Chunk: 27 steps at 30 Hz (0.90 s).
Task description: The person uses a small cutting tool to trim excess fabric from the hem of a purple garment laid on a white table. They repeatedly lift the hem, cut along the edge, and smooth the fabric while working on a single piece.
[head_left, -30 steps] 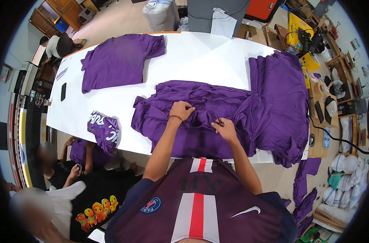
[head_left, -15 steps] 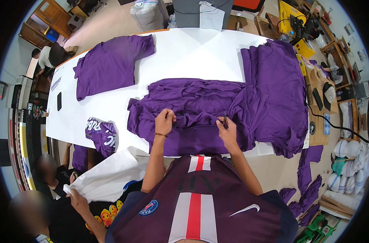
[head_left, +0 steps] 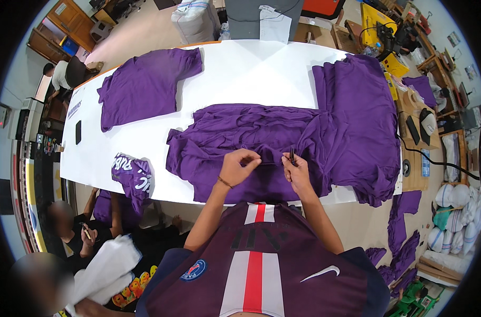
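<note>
My left hand (head_left: pixel 240 164) is closed in a pinch at a fold of the rumpled purple garment pile (head_left: pixel 214 127), in the middle front of the white table. Just right of it, my right hand (head_left: pixel 295 169) grips small dark snips (head_left: pixel 292 155), blades pointing up, over the same pile. A larger stack of purple fabric (head_left: pixel 362 121) adjoins the pile on the right. A flat purple T-shirt (head_left: pixel 140 87) lies at the back left, and a crumpled purple garment with white lettering (head_left: pixel 132 177) at the front left.
Two co-workers sit low at the left, one holding white fabric (head_left: pixel 100 269). A dark phone (head_left: pixel 78 132) lies on the white table (head_left: pixel 240 74). Purple pieces (head_left: pixel 396 222) lie on the floor at right. Yellow equipment (head_left: pixel 372 26), a black cable and white sacks (head_left: pixel 457 211) line the right.
My left hand has shifted rightward since half a second earlier, closer to my right hand. The front-left co-worker's white fabric rose into view and is now lower and bunched.
</note>
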Available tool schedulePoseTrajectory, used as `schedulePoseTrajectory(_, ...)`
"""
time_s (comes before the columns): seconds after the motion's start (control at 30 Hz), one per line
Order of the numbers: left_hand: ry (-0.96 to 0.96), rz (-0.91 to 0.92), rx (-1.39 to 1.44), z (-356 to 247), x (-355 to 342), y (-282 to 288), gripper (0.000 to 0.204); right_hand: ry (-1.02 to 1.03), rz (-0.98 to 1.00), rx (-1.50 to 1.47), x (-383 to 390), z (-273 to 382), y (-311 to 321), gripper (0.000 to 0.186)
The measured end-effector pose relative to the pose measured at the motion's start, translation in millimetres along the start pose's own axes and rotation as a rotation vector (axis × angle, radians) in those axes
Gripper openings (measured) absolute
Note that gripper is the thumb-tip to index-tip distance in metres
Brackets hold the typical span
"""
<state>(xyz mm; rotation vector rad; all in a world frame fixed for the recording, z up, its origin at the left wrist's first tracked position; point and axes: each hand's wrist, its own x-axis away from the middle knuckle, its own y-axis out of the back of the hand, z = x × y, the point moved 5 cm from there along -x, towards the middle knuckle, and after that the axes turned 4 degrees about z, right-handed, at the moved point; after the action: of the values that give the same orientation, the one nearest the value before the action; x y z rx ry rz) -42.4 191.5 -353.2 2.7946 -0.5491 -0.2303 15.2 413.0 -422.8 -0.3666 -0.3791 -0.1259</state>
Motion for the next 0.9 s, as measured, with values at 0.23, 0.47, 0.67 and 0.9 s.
schedulePoseTrajectory(0.23, -0.251, -0.001, -0.123, -21, -8, -37, 0.021, -0.010, 0.011, -0.008, 6, 1, -4, 0.024)
schedulePoseTrajectory(0.47, -0.164, -0.042, -0.167, -1, -11, -52, 0.021, -0.003, 0.066, -0.050, 6, 0, -10, 0.023)
schedulePoseTrajectory(0.67, -0.208, -0.093, -0.072, 15, -14, -57, 0.012, -0.041, 0.049, -0.110, 9, 3, -14, 0.020)
schedulePoseTrajectory(0.9, -0.189, 0.037, 0.260, 39, -14, -72, 0.010, -0.082, 0.027, -0.122, 8, 7, -16, 0.013)
